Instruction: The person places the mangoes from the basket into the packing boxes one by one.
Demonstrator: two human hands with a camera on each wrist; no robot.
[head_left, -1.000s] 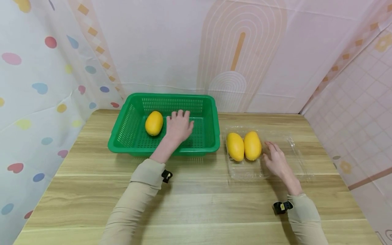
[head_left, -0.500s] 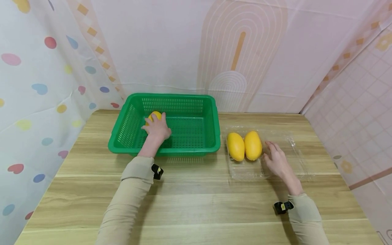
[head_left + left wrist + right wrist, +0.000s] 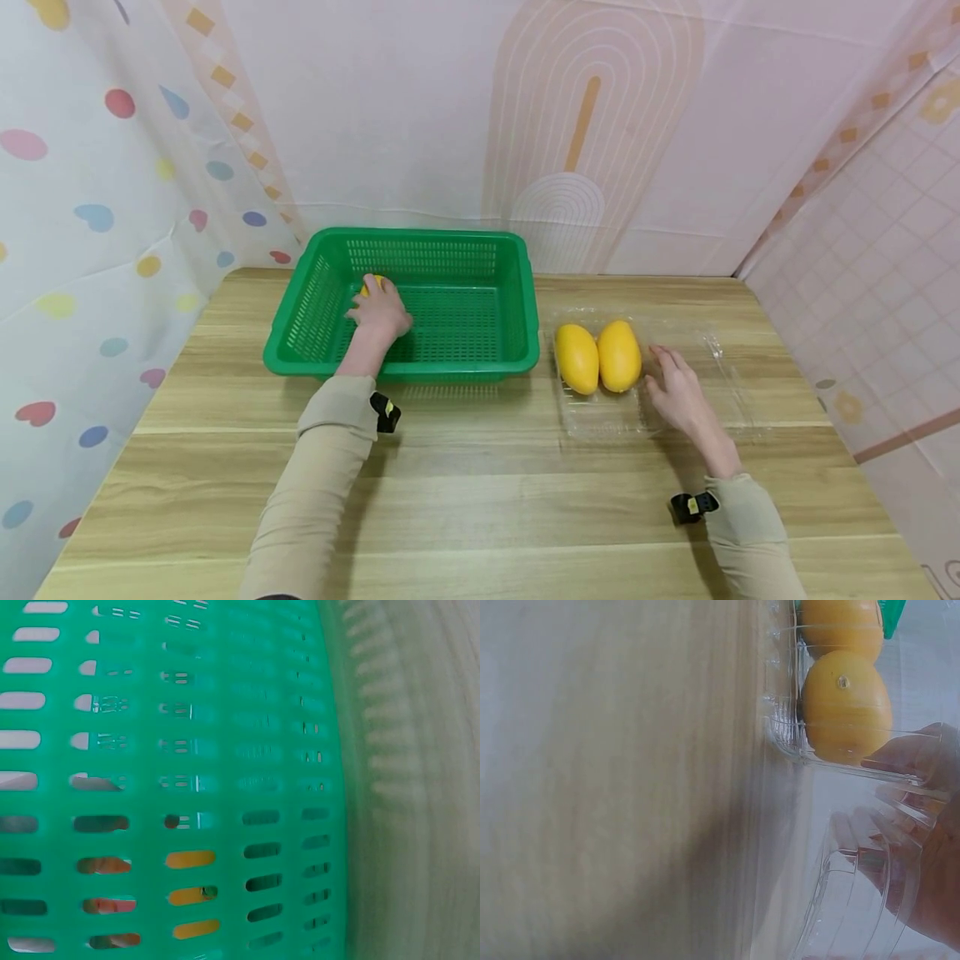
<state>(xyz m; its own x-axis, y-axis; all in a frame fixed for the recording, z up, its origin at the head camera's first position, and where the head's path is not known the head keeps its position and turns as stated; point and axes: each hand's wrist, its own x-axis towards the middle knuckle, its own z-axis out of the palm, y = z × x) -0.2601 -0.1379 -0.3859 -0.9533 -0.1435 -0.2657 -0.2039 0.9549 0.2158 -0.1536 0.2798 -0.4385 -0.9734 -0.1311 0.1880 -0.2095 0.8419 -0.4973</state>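
A green plastic basket (image 3: pixel 498 367) stands at the back of the table. Inside its left part, my left hand (image 3: pixel 380 310) curls its fingers over a yellow mango (image 3: pixel 371 286), which is mostly hidden. The left wrist view catches the mango (image 3: pixel 190 896) and fingers (image 3: pixel 109 906) through the basket's slots. To the right lies an opened clear plastic clamshell box (image 3: pixel 600 423). In it, a left mango (image 3: pixel 577 360) and a right mango (image 3: pixel 619 357) sit side by side. My right hand (image 3: pixel 678 396) rests loosely at the box's middle fold, thumb near the right mango (image 3: pixel 846 709).
The wooden table (image 3: pixel 480 500) runs forward from the basket and box. Patterned cloth (image 3: pixel 405 108) hangs behind the table and along both sides. The box's lid half (image 3: pixel 708 367) spreads to the right of my right hand. Black straps (image 3: pixel 386 412) sit at both wrists.
My left hand has moved left inside the basket, from beside the mango to over it, and its fingers have closed round it. The right hand has stayed where it was.
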